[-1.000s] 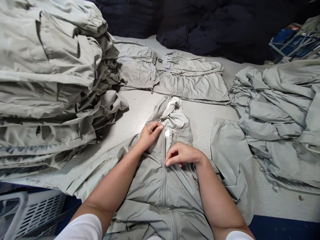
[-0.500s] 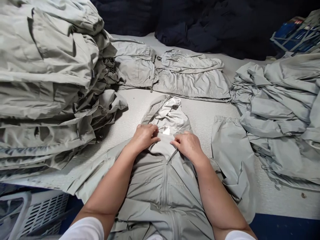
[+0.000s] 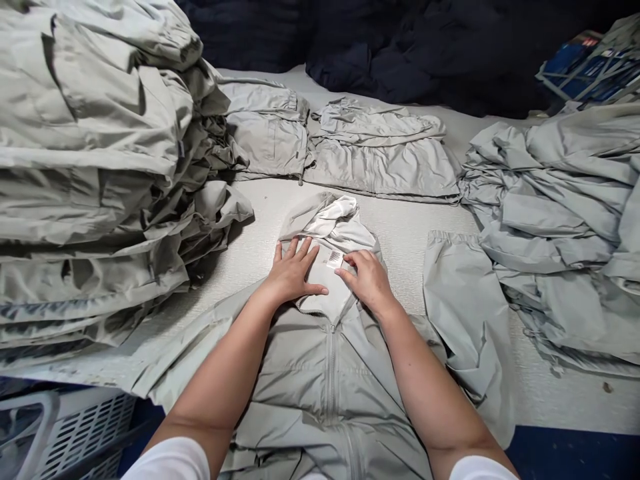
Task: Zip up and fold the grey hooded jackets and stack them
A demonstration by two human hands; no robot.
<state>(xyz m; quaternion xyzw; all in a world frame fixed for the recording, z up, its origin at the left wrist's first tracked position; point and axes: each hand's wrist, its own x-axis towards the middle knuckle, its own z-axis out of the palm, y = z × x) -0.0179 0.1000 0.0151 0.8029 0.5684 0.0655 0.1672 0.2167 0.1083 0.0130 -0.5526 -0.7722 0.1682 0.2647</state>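
A light grey hooded jacket [image 3: 295,373] lies front up on the table, its hood [image 3: 305,213] pointing away from me and the zip partly undone at the neck. My left hand [image 3: 295,270] rests flat on the left side of the neck opening, fingers spread. At the right side of the opening, my right hand [image 3: 367,277] pinches the edge of a small white label [image 3: 335,259] between thumb and fingertips. The label is sewn inside the neck and has dark print, too small to read. The jacket's sleeves spread out to both sides, partly under my forearms.
A tall stack of grey garments [image 3: 90,173] stands at the left, another pile [image 3: 565,220] at the right. Folded grey garments [image 3: 380,157] lie along the back, before dark fabric [image 3: 425,53]. A white plastic basket [image 3: 90,427] is low at the left.
My left hand has opened out from a curled grip and now lies flat on the neck area. The right hand has moved slightly inward and up, taking hold of the label's edge.
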